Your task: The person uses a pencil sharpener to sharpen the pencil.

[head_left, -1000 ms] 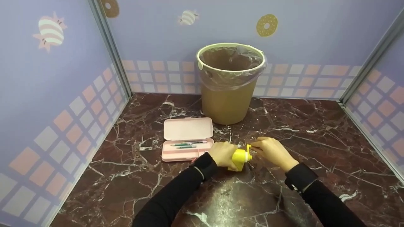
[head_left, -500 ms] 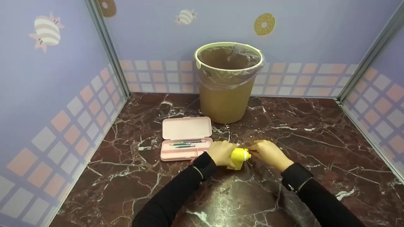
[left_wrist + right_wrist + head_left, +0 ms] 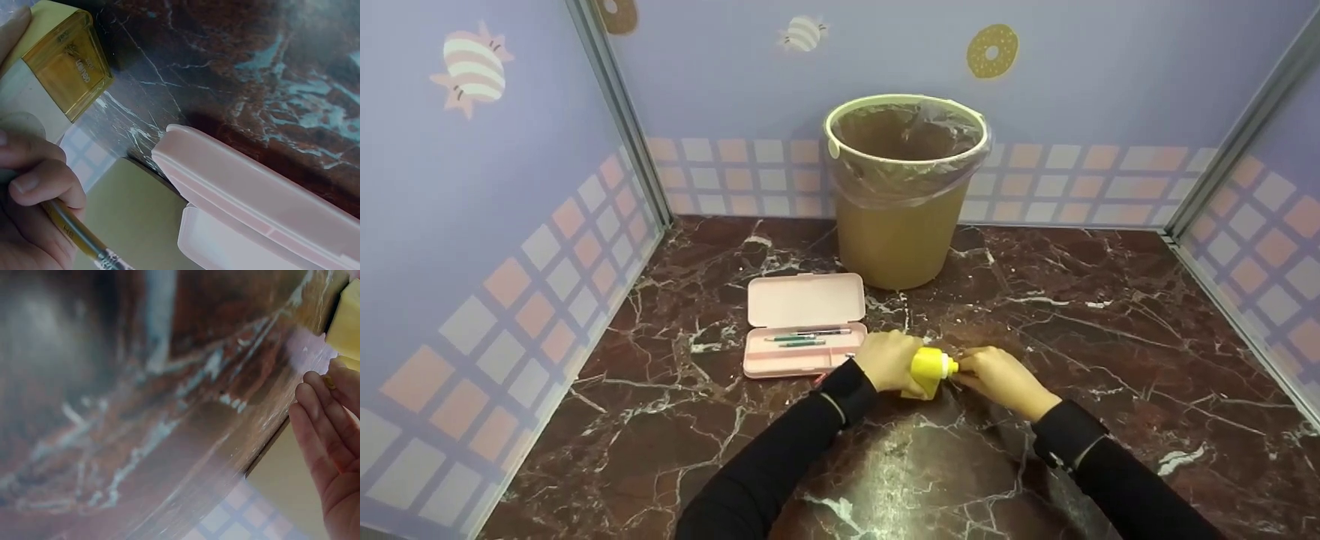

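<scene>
My left hand [image 3: 887, 362] grips a yellow crank pencil sharpener [image 3: 928, 373] against the dark marble table. In the left wrist view, its see-through shavings drawer [image 3: 73, 67] shows, and the same hand's fingers curl round a pencil [image 3: 84, 239] with a metal ferrule. The pencil's tip is hidden. At the sharpener's right end, my right hand [image 3: 1005, 381] pinches the crank handle, mostly covered by the fingers; a bit of its yellow knob [image 3: 329, 381] shows between thumb and fingers in the right wrist view.
Beside the left hand lies an open pink pencil case [image 3: 806, 300] with several pencils [image 3: 799, 339] in its tray. Behind it stands a tan bin [image 3: 900, 240] lined with a clear bag. Patterned walls [image 3: 720, 82] enclose the table at the back and sides.
The crank, standing up a second ago, has turned round with the right hand, which is now a little lower. The left hand keeps its hold on the sharpener.
</scene>
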Demonstrator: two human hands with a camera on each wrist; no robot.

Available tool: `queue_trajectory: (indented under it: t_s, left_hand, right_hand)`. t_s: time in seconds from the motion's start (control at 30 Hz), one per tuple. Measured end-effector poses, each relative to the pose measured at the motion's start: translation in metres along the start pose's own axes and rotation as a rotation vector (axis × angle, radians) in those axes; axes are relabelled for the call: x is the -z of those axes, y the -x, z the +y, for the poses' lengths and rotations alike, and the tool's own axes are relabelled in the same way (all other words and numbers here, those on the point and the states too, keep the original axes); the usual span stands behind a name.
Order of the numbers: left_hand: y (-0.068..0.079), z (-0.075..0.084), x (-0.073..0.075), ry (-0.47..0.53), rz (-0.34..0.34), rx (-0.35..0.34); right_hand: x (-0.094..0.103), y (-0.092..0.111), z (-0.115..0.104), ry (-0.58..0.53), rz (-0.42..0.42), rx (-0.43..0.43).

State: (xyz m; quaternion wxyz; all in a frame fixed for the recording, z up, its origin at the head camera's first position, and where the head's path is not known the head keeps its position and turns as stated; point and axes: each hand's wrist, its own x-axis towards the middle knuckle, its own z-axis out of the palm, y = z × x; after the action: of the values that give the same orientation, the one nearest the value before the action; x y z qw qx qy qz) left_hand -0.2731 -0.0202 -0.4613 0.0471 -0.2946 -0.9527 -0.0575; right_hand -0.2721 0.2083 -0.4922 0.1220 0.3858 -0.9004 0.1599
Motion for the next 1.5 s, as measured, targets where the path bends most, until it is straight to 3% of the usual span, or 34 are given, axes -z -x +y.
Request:
queue_trajectory:
  t_s: [0.47, 0.8, 1.17, 1.5]
  left_hand:
    - [0.001, 0.003, 0.005, -0.02, -0.001, 0.021]
    - [-0.002, 0.001, 0.002, 0.013, -0.018, 0.031]
    - [-0.001, -0.001, 0.006, 0.032, -0.042, 0.042]
    - [-0.004, -0.001, 0.007, 0.036, -0.067, 0.032]
  right_hand:
    - [-0.002, 0.012, -0.008, -0.036, 0.007, 0.024]
    - [0.0, 0.018, -0.013, -0.03, 0.058, 0.114]
    - [0.0, 0.022, -0.019, -0.059, 0.043, 0.115]
    - [0.004, 0.029, -0.025, -0.073, 0.077, 0.132]
